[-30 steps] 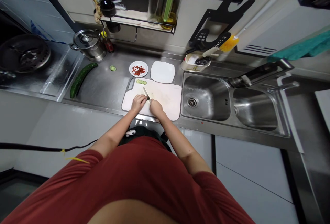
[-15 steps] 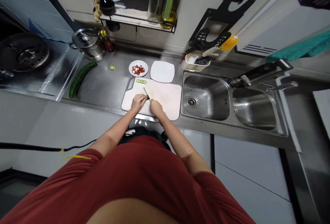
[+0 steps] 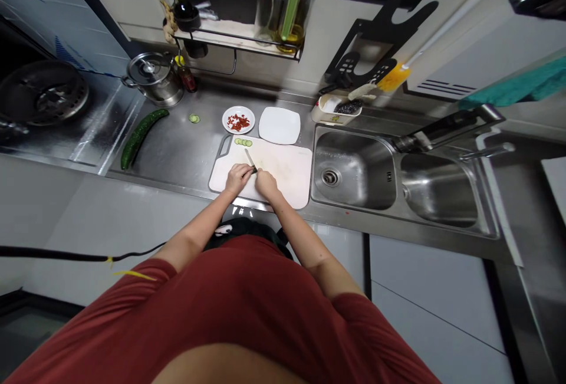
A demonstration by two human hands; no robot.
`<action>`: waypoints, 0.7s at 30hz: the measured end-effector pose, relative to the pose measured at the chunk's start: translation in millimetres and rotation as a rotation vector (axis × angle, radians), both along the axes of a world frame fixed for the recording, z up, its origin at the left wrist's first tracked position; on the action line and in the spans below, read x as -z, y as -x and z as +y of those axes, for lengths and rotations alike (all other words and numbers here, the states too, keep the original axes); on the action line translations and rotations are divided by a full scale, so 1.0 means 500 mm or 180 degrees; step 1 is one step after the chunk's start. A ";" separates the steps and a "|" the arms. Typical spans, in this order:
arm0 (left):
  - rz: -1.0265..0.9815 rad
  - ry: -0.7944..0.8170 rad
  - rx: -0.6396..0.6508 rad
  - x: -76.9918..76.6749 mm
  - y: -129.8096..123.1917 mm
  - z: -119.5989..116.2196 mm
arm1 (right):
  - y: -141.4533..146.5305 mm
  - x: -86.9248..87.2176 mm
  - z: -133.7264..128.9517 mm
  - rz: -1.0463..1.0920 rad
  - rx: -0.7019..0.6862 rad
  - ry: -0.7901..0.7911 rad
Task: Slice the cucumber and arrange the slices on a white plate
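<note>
A white cutting board lies on the steel counter. My right hand is closed around the handle of a knife, whose blade points up and left over the board. Just left of it, my left hand has its fingers pressed together on a small dark green piece, mostly hidden beside the knife. Several cucumber slices lie in a row near the board's top edge. Behind the board are a round plate with chopped red pieces and a white square plate.
A whole cucumber and a few slices rest on the counter at left, below a lidded pot. The double sink is at right. A bottle rack hangs above.
The whole view has shifted slightly. Relative to the board, both hands have barely moved, and the knife blade is tilted slightly differently.
</note>
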State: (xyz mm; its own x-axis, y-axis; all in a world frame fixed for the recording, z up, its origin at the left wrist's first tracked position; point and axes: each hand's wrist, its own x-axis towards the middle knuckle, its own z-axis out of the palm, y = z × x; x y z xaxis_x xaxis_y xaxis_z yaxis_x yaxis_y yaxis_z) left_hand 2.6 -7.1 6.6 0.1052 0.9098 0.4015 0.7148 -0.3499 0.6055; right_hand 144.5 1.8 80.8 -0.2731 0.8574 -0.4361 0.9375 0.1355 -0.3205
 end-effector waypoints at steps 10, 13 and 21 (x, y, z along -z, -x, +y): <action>0.0033 -0.0109 0.0048 -0.001 0.003 0.000 | 0.016 -0.001 0.012 0.0077 0.0082 -0.0097; 0.0046 -0.0103 0.0035 0.000 0.003 0.000 | 0.010 -0.002 0.000 0.0013 0.0083 -0.0054; 0.0028 -0.0110 0.0026 -0.003 0.000 -0.002 | -0.032 0.000 -0.058 -0.0190 0.0040 0.0076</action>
State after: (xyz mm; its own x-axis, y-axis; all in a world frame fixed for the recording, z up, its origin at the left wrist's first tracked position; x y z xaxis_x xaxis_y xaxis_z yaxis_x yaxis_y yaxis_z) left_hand 2.5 -7.9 7.8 0.1162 0.8945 0.4318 0.7170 -0.3764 0.5867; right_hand 160.6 -27.4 80.7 -0.2351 0.8498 -0.4718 0.9566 0.1165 -0.2670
